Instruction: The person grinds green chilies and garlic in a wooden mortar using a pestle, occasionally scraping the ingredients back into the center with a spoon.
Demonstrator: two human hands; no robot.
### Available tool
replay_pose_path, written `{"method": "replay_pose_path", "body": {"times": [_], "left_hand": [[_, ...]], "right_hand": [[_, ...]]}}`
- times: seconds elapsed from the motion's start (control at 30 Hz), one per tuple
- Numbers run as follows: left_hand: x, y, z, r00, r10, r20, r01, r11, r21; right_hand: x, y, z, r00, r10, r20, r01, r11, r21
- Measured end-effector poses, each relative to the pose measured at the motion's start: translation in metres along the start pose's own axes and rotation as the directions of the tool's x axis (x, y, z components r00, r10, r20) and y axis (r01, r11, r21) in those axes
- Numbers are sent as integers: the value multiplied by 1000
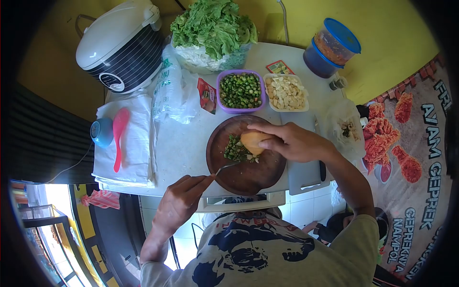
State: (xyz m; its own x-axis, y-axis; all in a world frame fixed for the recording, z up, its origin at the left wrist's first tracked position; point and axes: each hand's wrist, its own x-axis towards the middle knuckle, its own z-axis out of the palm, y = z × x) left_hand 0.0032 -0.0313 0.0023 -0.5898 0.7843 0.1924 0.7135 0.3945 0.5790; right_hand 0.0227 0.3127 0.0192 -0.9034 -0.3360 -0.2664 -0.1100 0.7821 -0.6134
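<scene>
A round brown mortar (221,174) sits at the table's front edge, holding chopped green chillies (233,149) with pale bits among them. My right hand (297,142) is wrapped round a tan, rounded pestle (252,142), whose lower end rests at the right of the chopped heap. From the lower left, my left hand (184,195) grips the handle of a thin metal spoon (226,167). Its tip reaches the near side of the heap, and the spoon's bowl is mostly hidden.
Behind the mortar stand a purple tub of chopped chillies (261,102) and a white tub of garlic (288,105). A rice cooker (119,43), lettuce (210,28) and blue-lidded containers (330,48) line the back. A knife (322,171) lies on a board at right.
</scene>
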Motion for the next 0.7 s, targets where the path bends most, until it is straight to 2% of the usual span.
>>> {"method": "replay_pose_path", "body": {"times": [0.03,0.07,0.1,0.13,0.17,0.2,0.3,0.37,0.4,0.43,0.5,0.53,0.57,0.67,0.7], "left_hand": [[-1,2,2,1000,6,-3,-6,1000,0],[-2,3,4,995,-58,-80,56,998,-34],[-1,4,5,981,-122,-153,113,991,-70],[2,7,7,962,-201,-183,171,971,-167],[5,9,11,963,-197,-182,168,972,-163],[10,8,17,945,-245,-216,211,963,-170],[24,12,34,904,-339,-260,293,935,-200],[28,13,43,918,-312,-246,260,940,-221],[30,15,46,921,-281,-269,222,947,-231],[29,14,45,919,-285,-273,225,946,-232],[28,16,43,916,-302,-263,238,939,-247],[27,17,40,916,-304,-262,241,938,-248],[26,17,36,910,-317,-269,248,933,-261],[26,14,27,901,-345,-263,276,923,-267],[26,13,26,897,-362,-252,298,919,-259]], "right_hand": [[0,16,-1,998,-2,-61,14,982,187],[-1,29,-2,993,5,-119,39,930,365],[0,28,-9,992,3,-124,42,931,362],[0,25,-16,992,122,-14,-105,898,427],[0,24,-20,967,231,106,-253,843,474],[3,21,-20,968,232,100,-252,843,476],[15,13,-14,942,276,191,-331,856,398],[15,13,0,999,33,29,-39,969,245],[18,34,23,971,-174,-162,204,960,190],[13,12,17,971,-178,-157,206,960,189],[-1,-27,5,988,144,58,-141,988,-57],[-5,-28,17,997,18,-72,-29,988,-149],[-9,-31,22,997,18,-71,-29,989,-148],[-6,-54,26,997,78,-23,-81,933,-351],[1,-57,26,997,82,-18,-83,933,-350]]}}
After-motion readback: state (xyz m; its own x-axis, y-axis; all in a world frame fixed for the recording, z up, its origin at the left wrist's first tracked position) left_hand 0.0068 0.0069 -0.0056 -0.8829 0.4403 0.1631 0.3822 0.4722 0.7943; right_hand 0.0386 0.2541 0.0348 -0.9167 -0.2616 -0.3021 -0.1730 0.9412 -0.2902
